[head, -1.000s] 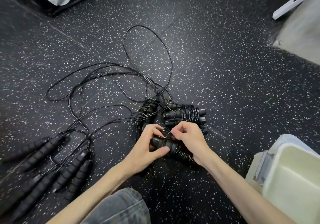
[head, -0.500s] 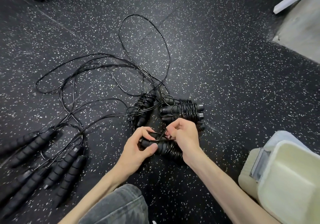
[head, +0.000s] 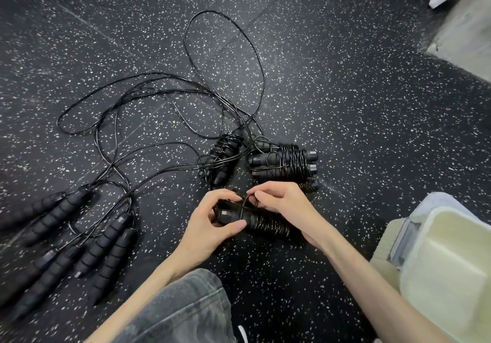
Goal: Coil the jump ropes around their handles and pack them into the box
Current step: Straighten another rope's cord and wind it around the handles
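The wrapped handle pair (head: 255,221) lies on the floor (head: 345,103) in front of the person's knee. The left hand (head: 210,225) grips its cap end, while the right hand (head: 281,201) pinches the cord's last loop (head: 248,200). Tucking that loop snugly under a wrap should lock it. Finished bundles (head: 285,163) lie just beyond; the box (head: 414,236) waits at the right.

The box (head: 449,271) runs off the right edge, so its inside can't be seen. The loose handles (head: 66,247) at the left are smeared, and the outermost are cut by the frame. Under the hands (head: 247,215), the near end of the wound bundle (head: 261,223) is covered. Where the cord (head: 248,201) ends between the fingertips is too fine to tell.
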